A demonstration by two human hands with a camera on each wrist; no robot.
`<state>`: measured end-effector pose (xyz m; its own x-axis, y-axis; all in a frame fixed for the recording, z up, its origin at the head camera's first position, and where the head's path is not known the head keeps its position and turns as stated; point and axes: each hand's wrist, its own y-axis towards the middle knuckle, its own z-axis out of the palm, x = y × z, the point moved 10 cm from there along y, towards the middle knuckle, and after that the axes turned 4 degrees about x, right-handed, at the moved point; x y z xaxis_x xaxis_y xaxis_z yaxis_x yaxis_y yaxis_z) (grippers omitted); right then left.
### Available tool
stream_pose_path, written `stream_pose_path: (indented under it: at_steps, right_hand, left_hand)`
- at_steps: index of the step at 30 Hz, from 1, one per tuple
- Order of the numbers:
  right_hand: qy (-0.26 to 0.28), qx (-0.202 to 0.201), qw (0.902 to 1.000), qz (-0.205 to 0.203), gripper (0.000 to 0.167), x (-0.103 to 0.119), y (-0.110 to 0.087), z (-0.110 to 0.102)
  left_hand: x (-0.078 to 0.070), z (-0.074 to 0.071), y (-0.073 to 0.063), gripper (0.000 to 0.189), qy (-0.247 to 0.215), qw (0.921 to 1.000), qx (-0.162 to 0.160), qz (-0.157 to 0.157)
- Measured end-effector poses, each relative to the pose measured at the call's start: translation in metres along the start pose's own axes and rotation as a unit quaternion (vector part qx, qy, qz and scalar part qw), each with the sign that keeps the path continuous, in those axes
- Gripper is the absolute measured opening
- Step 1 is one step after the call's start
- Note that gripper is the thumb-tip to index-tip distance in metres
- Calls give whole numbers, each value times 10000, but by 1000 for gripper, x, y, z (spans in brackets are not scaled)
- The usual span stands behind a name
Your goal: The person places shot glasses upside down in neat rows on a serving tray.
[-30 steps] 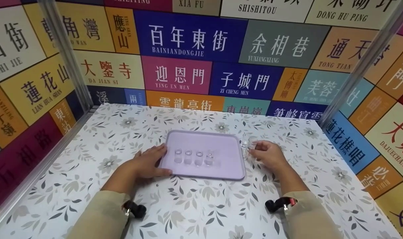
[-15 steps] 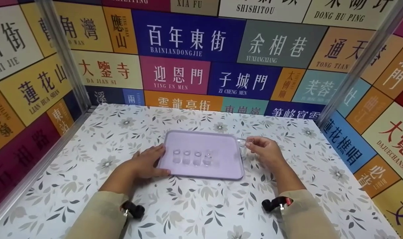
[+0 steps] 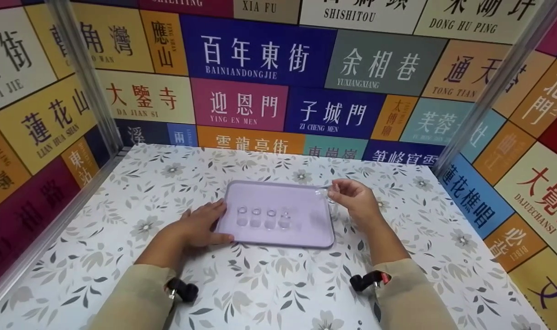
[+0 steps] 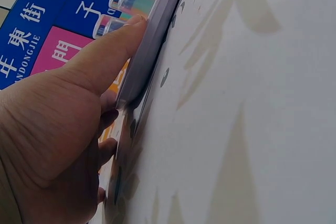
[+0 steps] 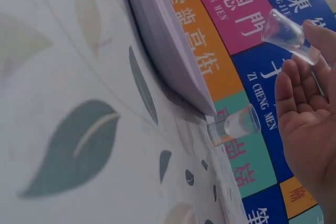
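Observation:
My right hand (image 3: 355,199) pinches a small clear shot glass (image 5: 283,32) between thumb and fingertips, off the table. In the head view this glass lies over the far right corner of the lilac tray (image 3: 278,190). The right wrist view shows another clear glass (image 5: 236,124) standing on the table just outside the tray. On the tray, several clear glasses (image 3: 256,217) stand in a row; the rightmost (image 3: 284,220) looks different at its top, too blurred to tell why. My left hand (image 3: 198,227) rests at the tray's left edge, thumb touching the rim, fingers extended.
The table (image 3: 269,288) wears a white cover with grey leaves and flowers. Walls of coloured name panels (image 3: 255,50) rise behind and at both sides, with clear corner posts (image 3: 92,78). A black wrist device (image 3: 183,289) sits at each sleeve.
My right hand has moved left and farther from me, carrying the glass from beside the tray to above its right rim. The left hand stays on the tray's edge.

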<state>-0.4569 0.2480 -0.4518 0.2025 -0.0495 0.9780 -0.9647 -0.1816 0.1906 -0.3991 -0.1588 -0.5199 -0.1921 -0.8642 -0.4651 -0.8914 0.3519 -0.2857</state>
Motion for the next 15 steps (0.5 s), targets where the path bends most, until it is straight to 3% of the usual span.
stream_pose_path:
  at_steps: [15]
  right_hand:
    - [30,387,9991,166,44,5,9,41]
  left_hand:
    - [0,0,0,118,-64,9999,54,-61]
